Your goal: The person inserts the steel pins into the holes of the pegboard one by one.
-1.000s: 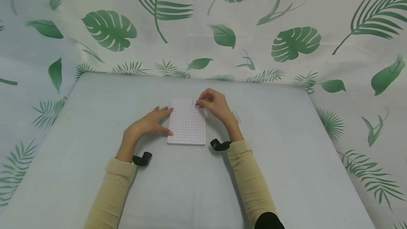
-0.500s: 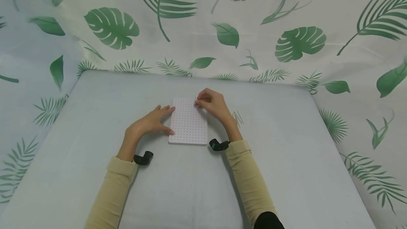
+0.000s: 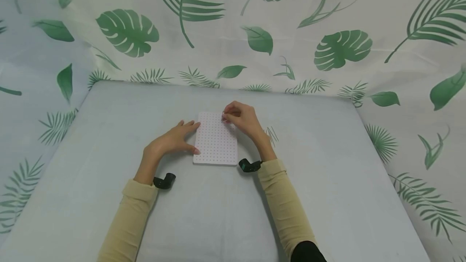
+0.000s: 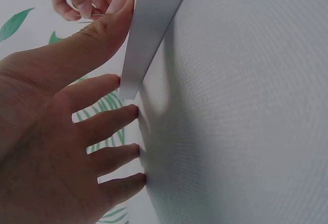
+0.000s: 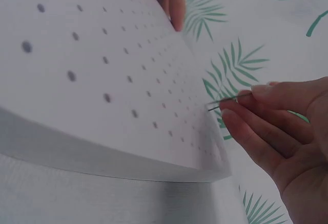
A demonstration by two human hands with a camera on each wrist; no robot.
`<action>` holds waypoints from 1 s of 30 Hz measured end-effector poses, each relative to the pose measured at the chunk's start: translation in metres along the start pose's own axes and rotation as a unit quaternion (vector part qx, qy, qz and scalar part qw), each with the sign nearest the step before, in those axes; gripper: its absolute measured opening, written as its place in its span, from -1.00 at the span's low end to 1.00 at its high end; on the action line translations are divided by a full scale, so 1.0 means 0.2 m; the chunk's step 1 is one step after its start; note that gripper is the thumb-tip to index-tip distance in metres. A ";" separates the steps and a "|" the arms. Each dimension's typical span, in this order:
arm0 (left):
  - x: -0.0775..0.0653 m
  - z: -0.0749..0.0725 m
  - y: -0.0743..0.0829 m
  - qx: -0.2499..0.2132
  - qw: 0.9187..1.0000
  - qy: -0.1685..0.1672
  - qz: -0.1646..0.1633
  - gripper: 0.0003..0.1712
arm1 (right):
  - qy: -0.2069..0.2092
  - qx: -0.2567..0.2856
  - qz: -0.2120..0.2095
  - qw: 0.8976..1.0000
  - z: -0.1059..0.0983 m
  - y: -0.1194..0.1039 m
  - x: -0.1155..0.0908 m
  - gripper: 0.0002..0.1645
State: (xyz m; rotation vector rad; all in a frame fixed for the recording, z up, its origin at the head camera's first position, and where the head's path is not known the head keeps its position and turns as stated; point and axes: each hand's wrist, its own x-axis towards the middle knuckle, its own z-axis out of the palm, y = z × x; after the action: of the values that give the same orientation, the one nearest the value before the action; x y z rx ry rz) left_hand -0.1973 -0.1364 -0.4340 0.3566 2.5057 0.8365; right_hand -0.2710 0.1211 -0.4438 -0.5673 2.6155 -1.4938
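A white board with rows of small holes lies flat in the middle of the table. My left hand is spread along its left side. In the left wrist view, that hand's thumb and index finger touch the board's edge, while the other straight fingers rest on the tabletop. Over the board's far right part, my right hand pinches a thin dark metal pin between thumb and fingers. The pin's free end points at the perforated face, and a shorter dark line shows close beside it there.
Several similar thin pins lie on the pale tabletop, just right of the right wrist and partly behind it. A leaf-patterned cloth hangs behind the table and on both sides.
My right hand has shifted slightly left, its fingertips closing in on the upright thin line at the board's far part. The left hand keeps its place on the board's edge.
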 end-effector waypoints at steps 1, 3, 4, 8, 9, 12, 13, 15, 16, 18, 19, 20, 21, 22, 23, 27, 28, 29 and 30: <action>0.00 0.00 0.00 0.000 1.000 -0.001 0.000 0.12 | -0.001 0.002 0.001 1.000 0.00 0.00 0.00 -0.87; 0.00 0.00 0.00 -0.001 1.000 -0.002 -0.001 0.12 | -0.003 -0.003 0.002 1.000 0.00 0.00 0.00 -0.87; 0.00 0.00 0.00 -0.001 1.000 -0.002 -0.002 0.12 | -0.005 -0.010 0.002 1.000 0.00 0.00 0.00 -0.88; 0.00 0.00 0.00 0.000 1.000 0.001 -0.006 0.13 | -0.012 -0.047 -0.001 0.999 0.00 0.00 0.00 -0.89; 0.00 0.00 0.00 0.001 1.000 0.001 -0.006 0.13 | -0.013 -0.058 -0.001 0.998 0.00 0.00 0.00 -0.88; 0.00 0.00 0.00 0.002 1.000 0.002 -0.005 0.13 | -0.014 -0.072 0.005 0.997 0.01 0.01 0.00 -0.87; 0.00 0.00 0.00 0.001 1.000 0.002 -0.004 0.13 | -0.013 -0.075 0.006 0.997 0.01 0.01 0.00 -0.86; 0.00 0.00 0.00 0.001 1.000 0.002 -0.003 0.13 | -0.013 -0.079 0.006 0.997 0.01 0.01 0.00 -0.86; 0.00 0.00 0.00 0.001 1.000 0.002 -0.002 0.13 | -0.013 -0.080 0.005 0.997 0.01 0.02 0.00 -0.86; 0.00 0.00 0.00 0.000 1.000 0.002 -0.003 0.13 | -0.013 -0.082 0.003 0.997 0.01 0.02 0.00 -0.87; 0.00 0.00 0.00 0.001 1.000 0.001 -0.003 0.13 | -0.013 -0.083 0.003 0.996 0.02 0.02 0.00 -0.87; 0.00 0.00 0.00 0.001 1.000 0.001 -0.003 0.13 | -0.013 -0.085 0.004 0.996 0.02 0.02 0.00 -0.87; 0.00 0.00 0.01 0.001 1.000 0.001 -0.003 0.13 | -0.014 -0.089 0.005 0.996 0.02 0.02 0.00 -0.87; -0.01 0.00 0.01 0.001 1.000 0.001 -0.004 0.13 | -0.014 -0.092 0.005 0.996 0.02 0.02 0.00 -0.87; -0.01 0.00 0.01 0.000 1.000 0.001 -0.005 0.12 | -0.015 -0.095 0.006 0.995 0.02 0.02 0.00 -0.87; -0.01 0.00 0.01 -0.002 1.000 0.000 -0.006 0.12 | -0.017 -0.108 0.010 0.994 0.02 0.02 -0.01 -0.86; -0.01 0.00 0.01 -0.002 1.000 0.000 -0.006 0.12 | -0.017 -0.108 0.012 0.994 0.01 0.02 -0.01 -0.86; -0.01 0.00 0.01 -0.003 1.000 0.000 -0.006 0.12 | -0.017 -0.111 0.013 0.994 0.01 0.02 -0.01 -0.86; -0.01 0.00 0.01 -0.003 1.000 0.000 -0.006 0.12 | -0.017 -0.112 0.014 0.993 0.01 0.02 -0.01 -0.86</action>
State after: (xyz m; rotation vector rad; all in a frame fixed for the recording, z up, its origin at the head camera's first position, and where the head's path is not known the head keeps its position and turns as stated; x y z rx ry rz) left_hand -0.1961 -0.1357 -0.4314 0.3408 2.5020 0.8380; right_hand -0.2697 0.1218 -0.4482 -0.5641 2.7703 -1.1802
